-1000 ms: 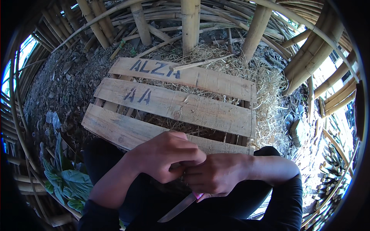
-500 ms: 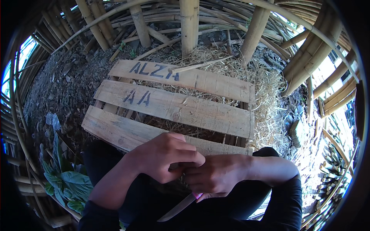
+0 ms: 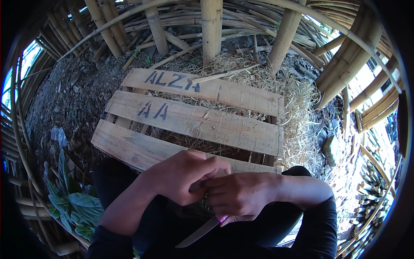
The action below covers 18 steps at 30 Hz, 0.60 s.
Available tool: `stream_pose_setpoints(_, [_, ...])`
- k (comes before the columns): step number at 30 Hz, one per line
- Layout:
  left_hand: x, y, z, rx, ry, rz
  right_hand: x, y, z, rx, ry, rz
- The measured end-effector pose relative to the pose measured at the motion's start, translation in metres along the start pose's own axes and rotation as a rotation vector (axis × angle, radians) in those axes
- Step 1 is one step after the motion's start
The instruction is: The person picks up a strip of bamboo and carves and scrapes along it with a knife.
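Observation:
My right hand (image 3: 242,193) is closed around the pink handle of a knife (image 3: 199,233), whose blade points down and to the left over my lap. Close against it, my left hand (image 3: 186,176) has its fingers curled and its fingertips meeting those of the right. Whatever the left fingers pinch is hidden between the two hands. Both hands are just over the near edge of a wooden slatted crate (image 3: 194,121) with dark painted letters. A thin split strip of bamboo (image 3: 224,74) lies across the crate's far slat.
Pale shavings (image 3: 297,103) are heaped behind and to the right of the crate. Bamboo posts (image 3: 211,30) stand at the back. A leafy green plant (image 3: 77,205) grows at my left, and a bundle of cut bamboo sticks (image 3: 371,203) lies at the right.
My left index finger has lifted and straightened slightly, and the fingers of the two hands have shifted a little against each other. The knife stays almost where it was.

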State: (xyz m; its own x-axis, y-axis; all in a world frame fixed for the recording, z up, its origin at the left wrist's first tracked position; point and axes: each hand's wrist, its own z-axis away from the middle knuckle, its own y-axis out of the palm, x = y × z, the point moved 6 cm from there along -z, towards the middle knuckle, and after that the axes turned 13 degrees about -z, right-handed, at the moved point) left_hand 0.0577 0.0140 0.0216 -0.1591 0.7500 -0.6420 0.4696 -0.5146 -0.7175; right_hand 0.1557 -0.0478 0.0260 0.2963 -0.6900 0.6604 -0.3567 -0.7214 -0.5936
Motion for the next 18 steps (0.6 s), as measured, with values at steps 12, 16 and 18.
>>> stream_pose_setpoints(12, [-0.0009, 0.0001, -0.0008, -0.003, 0.016, -0.028, 0.0002, -0.0001, 0.001, -0.029, -0.017, 0.019])
stream_pose_setpoints(16, [-0.0034, -0.0029, 0.0024, -0.001, 0.15, -0.088, -0.0006, -0.0012, -0.0006, 0.027, 0.042, -0.01])
stream_pose_setpoints(18, [-0.0048, -0.0022, 0.0024, -0.015, 0.158, -0.073, -0.0007, -0.0022, -0.0005, 0.015, 0.037, -0.021])
